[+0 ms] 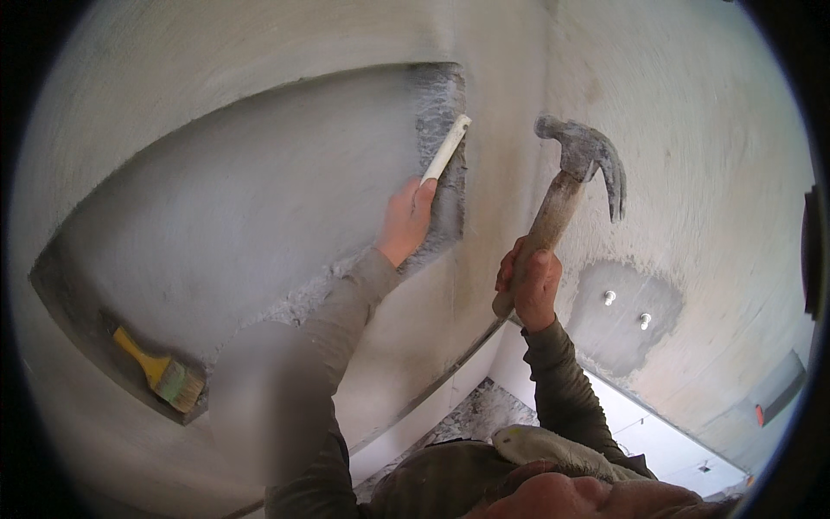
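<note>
My left hand (406, 221) is closed around a cream-coloured tool handle (446, 149) with a small hole near its free end. Whatever tool the handle belongs to is hidden behind the hand. It lies across the rough grey right side of a recess (259, 182) in the plastered wall. To the right, my right hand (536, 290) grips a claw hammer (558, 203) low on its worn wooden handle. The hammer's head is up, its claw pointing right, apart from the cream handle.
A yellow-handled paintbrush (158, 369) rests in the recess's lower left corner. Two small pipe fittings (627, 309) stick out of a darker grey patch on the right wall. White panels (657, 432) and rubble (484, 411) show below. An orange object (760, 415) sits at the far right.
</note>
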Tool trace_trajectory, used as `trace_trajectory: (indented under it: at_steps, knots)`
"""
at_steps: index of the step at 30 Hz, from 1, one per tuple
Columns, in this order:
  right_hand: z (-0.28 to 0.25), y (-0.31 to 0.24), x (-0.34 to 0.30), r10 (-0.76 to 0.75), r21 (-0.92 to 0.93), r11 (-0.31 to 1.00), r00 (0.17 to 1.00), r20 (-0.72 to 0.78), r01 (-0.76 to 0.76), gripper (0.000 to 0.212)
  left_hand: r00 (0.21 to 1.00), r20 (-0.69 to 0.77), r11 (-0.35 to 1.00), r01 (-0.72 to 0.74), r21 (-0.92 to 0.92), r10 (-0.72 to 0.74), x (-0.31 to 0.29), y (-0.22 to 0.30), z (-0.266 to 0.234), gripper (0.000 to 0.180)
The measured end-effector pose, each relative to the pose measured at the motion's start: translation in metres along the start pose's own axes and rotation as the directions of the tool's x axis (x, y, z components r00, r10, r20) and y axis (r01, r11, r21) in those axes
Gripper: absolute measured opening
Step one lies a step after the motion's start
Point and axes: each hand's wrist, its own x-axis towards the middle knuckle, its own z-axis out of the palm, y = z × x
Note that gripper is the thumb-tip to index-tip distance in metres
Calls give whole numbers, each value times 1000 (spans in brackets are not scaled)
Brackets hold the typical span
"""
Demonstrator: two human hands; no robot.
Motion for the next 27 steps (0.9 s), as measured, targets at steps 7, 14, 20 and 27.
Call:
trace_trajectory:
  at_steps: [7,14,20,27]
  knots:
    - [7,-8,0,-21,-26,999,999,35,22,63,999,37,996,22,-82,-19,11,-17,0,53]
    - [18,-18,0,-53,0,999,998,-19,53,69,998,42,988,54,-143,-49,9,-24,5,49]
    - [27,-21,-1,-44,55,997,998,-38,46,72,999,-23,982,29,-185,-34,7,-14,7,49]
    - [30,-26,-1,-34,24,999,999,4,34,71,1000,9,991,14,-133,-13,8,-14,4,51]
